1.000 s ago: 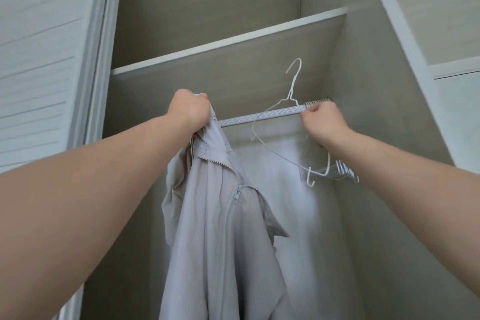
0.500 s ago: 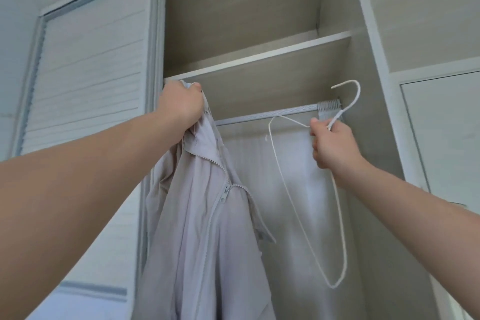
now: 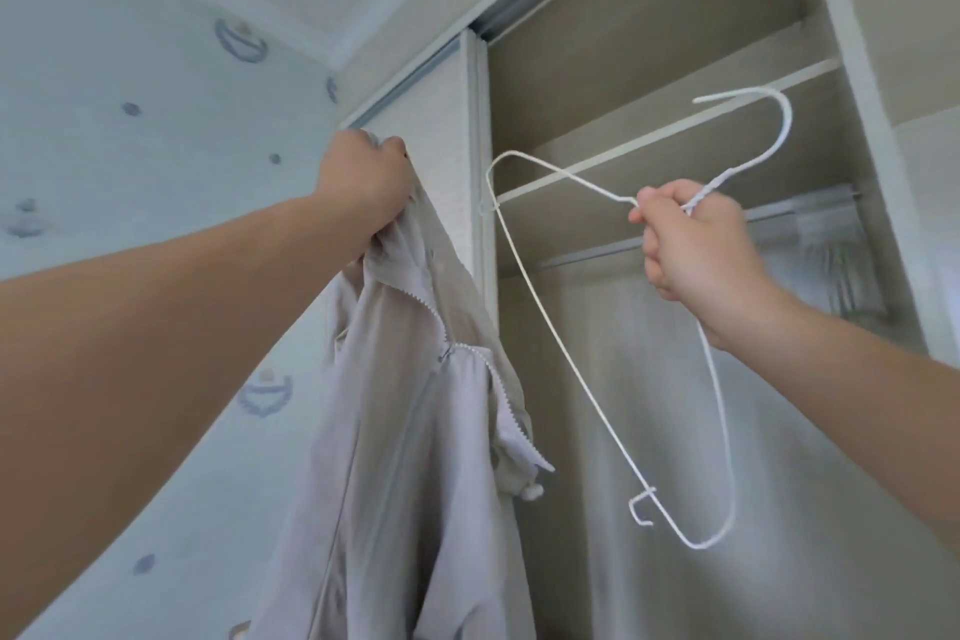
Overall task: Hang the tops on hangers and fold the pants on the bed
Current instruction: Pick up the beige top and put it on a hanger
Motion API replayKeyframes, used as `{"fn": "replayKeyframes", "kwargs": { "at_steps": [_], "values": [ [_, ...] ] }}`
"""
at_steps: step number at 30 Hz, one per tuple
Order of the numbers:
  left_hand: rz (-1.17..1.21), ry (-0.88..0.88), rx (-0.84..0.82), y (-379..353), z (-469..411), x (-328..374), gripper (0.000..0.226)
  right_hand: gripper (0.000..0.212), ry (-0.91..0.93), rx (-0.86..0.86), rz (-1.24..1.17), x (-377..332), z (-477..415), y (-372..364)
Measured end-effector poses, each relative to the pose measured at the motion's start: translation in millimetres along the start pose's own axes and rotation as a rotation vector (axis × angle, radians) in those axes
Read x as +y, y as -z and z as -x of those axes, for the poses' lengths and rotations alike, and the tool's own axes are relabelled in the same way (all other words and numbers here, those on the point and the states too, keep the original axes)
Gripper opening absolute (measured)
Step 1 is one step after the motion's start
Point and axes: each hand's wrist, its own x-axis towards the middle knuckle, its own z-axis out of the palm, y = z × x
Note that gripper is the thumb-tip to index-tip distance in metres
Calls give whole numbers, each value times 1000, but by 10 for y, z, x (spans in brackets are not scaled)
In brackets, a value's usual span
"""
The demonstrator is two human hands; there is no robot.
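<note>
The left hand (image 3: 363, 182) grips a pale grey zip-front jacket (image 3: 415, 431) hanging limp, half unzipped, left of the open wardrobe (image 3: 649, 16); the right hand (image 3: 696, 244) clasps a white wire hanger (image 3: 545, 327) before it.

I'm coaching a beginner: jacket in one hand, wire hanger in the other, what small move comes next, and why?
Probably slide one end of the hanger into the jacket at its collar: the right hand holds the hanger clear of the rod, and the left hand grips the collar.

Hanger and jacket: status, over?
Left hand grips jacket at collar, held high. Right hand grips white wire hanger at neck, off the rail. Hanger not yet in jacket; nothing between them.
</note>
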Motion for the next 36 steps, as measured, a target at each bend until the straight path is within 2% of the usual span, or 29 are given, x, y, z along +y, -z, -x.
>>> {"fn": "replayKeyframes", "kwargs": {
  "at_steps": [8,13,20,26,29,33,36],
  "values": [
    [-335,47,193,1602,338,267,44,28,-76,-213,-479,-736,860,-622],
    [-542,107,266,2755,470,546,45,29,-92,-394,-666,-1171,1340,-1198],
    [-785,197,224,4304,825,827,41,28,-107,-610,-852,-1917,2230,-2070],
    [-987,293,104,5602,1242,811,31,36,-169,-726,-977,-2372,3300,-2650],
    [-1034,360,88,6200,1569,674,29,37,-180,-790,-1000,-2457,3903,-2871],
    [-1073,483,130,6831,2221,426,45,24,-234,-892,-1012,-2418,4783,-3027],
    [-1087,612,130,7159,2786,222,38,23,-319,-983,-1003,-2306,5484,-3056]
  ]
}}
